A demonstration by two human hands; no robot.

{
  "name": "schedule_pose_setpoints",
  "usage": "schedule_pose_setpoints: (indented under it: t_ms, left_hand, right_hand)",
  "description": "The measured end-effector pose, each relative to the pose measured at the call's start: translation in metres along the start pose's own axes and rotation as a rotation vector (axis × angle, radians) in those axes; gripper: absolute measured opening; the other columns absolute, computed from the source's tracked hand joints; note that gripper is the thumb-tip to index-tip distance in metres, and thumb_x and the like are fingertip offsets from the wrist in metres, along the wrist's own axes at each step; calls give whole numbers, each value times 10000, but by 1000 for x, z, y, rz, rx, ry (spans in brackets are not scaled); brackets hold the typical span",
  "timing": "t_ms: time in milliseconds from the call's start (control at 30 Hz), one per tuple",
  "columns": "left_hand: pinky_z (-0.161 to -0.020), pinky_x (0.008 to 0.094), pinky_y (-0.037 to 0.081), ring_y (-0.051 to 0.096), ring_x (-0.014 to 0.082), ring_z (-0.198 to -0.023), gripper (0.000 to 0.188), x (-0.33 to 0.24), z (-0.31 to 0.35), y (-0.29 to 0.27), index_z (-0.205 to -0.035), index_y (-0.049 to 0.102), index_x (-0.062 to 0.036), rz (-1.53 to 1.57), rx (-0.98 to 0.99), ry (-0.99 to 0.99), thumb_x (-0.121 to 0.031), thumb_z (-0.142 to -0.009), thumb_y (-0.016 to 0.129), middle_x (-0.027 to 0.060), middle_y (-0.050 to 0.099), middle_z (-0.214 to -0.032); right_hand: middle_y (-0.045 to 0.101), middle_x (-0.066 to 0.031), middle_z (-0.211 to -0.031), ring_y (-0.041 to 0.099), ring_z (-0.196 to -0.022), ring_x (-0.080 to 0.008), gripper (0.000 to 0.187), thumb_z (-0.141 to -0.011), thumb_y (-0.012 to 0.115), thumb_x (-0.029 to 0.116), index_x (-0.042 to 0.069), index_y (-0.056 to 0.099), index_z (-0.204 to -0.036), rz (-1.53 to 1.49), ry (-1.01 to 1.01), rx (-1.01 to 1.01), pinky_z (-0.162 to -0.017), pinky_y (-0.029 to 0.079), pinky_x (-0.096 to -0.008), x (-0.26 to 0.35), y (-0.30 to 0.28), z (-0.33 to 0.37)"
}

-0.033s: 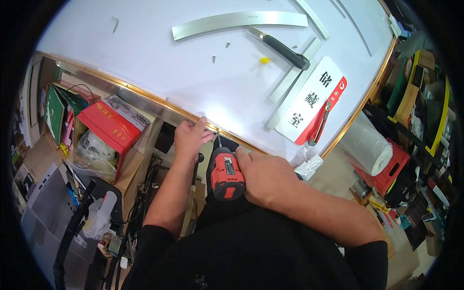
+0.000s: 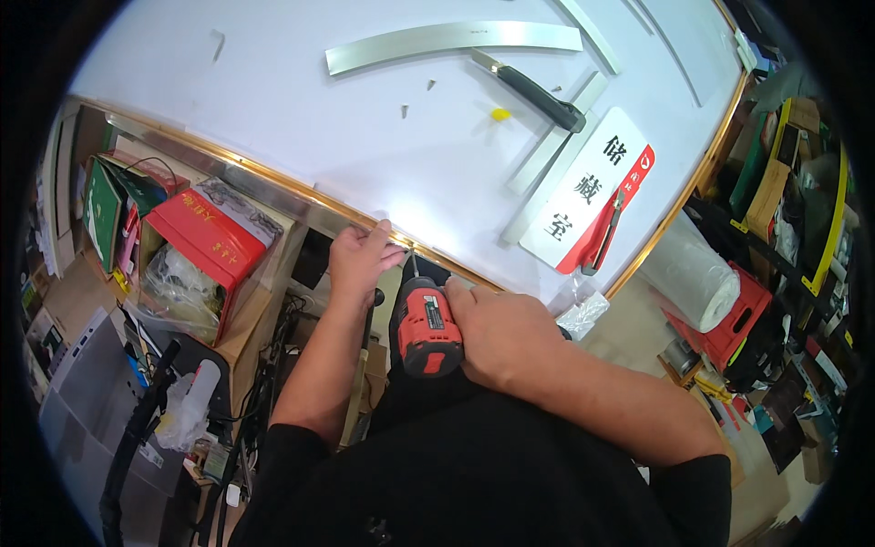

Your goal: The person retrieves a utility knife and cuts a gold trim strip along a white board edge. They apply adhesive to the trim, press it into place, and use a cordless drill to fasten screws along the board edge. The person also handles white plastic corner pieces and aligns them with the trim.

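Note:
My right hand (image 2: 499, 337) is closed around a red and black cordless drill (image 2: 428, 328). The drill's thin bit (image 2: 416, 264) points at the gold-trimmed edge (image 2: 351, 214) of a large white board. My left hand (image 2: 357, 260) grips that edge just left of the bit's tip. One fingertip lies on the trim while the other fingers are partly hidden. Whether a small screw sits at the bit's tip is too small to tell. On the board lie small screws (image 2: 405, 111), a black-handled utility knife (image 2: 533, 96) and a small yellow piece (image 2: 500, 115).
Metal strips (image 2: 437, 41) lie across the board, near a red and white sign (image 2: 583, 196) with a red cutter (image 2: 603, 239) on it. A red gift box (image 2: 214, 228) stands at left. A wrapped roll (image 2: 697, 287) and a red case (image 2: 743, 310) are at right.

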State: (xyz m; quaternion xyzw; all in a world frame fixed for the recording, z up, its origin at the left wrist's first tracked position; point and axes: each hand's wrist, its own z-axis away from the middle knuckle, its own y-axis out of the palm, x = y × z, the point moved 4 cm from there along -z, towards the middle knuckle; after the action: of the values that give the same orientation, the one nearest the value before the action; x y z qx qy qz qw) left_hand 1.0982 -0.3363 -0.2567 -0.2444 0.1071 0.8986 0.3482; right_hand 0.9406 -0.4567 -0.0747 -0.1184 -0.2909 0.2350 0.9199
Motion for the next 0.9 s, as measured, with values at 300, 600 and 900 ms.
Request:
schedule_pose_setpoints:
  t_ms: [300, 600, 900]
  left_hand:
    - [-733, 336, 667, 740, 223, -811, 394, 3, -3, 0, -1076, 599, 101, -10, -6, 17, -253, -996, 751, 165, 693, -973]
    - [-705, 330, 668, 739, 216, -782, 379, 3, -2, 0, -1055, 613, 96, 3, -3, 31, -251, -994, 754, 160, 695, -942]
    - [-699, 324, 667, 738, 209, -777, 355, 3, -1, 1, -1030, 608, 87, 16, -24, 11, -233, -993, 757, 151, 693, -923]
  right_hand:
    - [704, -236, -1115, 727, -962, -378, 584, -949, 558, 169, -86, 469, -1467, -19, 30, 7, -808, 594, -471, 4, -3, -1]
    - [710, -231, -1059, 733, -913, -365, 570, -930, 572, 167, -110, 494, -1422, -7, -11, -44, -763, 602, -455, 4, -4, -2]
    - [717, -220, -1033, 737, -906, -356, 563, -927, 583, 168, -108, 504, -1412, 12, -5, -46, -756, 604, -455, 4, -5, -5]
